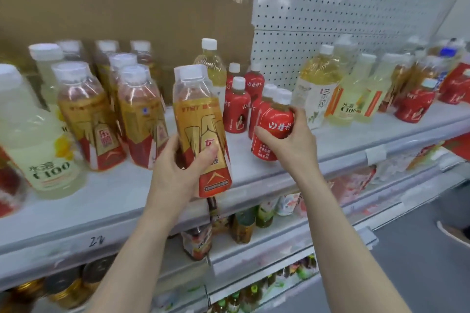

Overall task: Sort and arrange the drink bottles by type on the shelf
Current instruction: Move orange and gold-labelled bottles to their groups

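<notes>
Sorting looks about half done. Left hand (178, 170) grips a gold-label bottle (201, 129) round its lower half, held off the shelf (279, 168) at its front edge, just right of the gold-label group (84, 114). Right hand (292, 142) wraps a small red bottle (276, 132), tilted, at the front of the red cluster (239, 107); can't tell if its base touches down. Gold and red blocks are mostly formed. Left to do: place both held bottles, merge the left C100 bottle (38, 140) with the right C100 bottles (348, 99), and untangle the mixed right-end bunch (412, 101).

Tall bottles (84, 119) left on shelf (254, 168), small bottles (239, 107) right
</notes>
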Action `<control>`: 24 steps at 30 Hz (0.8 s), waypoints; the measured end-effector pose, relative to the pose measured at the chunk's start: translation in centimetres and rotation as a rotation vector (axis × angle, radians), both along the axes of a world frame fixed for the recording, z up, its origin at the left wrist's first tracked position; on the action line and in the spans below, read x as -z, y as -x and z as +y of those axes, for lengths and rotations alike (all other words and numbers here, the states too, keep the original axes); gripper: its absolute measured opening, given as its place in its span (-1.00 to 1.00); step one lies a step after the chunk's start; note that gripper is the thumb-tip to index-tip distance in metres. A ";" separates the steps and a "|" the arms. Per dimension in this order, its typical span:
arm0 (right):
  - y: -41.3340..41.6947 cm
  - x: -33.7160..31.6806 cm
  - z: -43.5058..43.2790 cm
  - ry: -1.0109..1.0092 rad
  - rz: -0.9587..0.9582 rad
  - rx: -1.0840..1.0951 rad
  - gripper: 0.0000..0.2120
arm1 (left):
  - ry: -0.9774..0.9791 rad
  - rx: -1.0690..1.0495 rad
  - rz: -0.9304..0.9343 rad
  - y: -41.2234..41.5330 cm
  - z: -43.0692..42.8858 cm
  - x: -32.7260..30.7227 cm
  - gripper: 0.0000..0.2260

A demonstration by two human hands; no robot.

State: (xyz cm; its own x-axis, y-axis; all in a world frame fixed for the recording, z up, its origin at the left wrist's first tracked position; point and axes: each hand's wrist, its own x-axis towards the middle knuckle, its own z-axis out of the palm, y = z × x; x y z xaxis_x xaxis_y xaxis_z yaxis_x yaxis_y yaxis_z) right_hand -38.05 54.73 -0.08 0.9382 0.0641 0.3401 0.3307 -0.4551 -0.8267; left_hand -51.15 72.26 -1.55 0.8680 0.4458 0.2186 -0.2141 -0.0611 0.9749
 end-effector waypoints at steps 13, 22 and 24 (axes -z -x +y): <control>-12.6 1.1 0.8 0.228 -0.111 -0.320 -0.21 | -0.044 -0.320 0.050 -5.6 -7.4 1.0 -0.43; -12.7 -1.1 1.3 0.294 -0.186 -0.257 -0.23 | -0.077 -0.452 0.070 -4.8 -8.4 0.7 -0.61; -9.4 -3.1 1.7 0.090 -0.300 -0.420 -0.36 | -0.106 -0.473 0.081 -4.3 -8.1 0.5 -0.61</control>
State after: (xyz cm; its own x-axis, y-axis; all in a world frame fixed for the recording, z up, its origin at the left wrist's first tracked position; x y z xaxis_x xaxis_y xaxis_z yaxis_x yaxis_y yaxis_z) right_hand -28.66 56.39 3.04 0.6874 0.4550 0.5660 0.7165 -0.2975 -0.6310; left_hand -46.85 64.14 -2.05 0.5915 0.7746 0.2237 -0.0623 -0.2327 0.9705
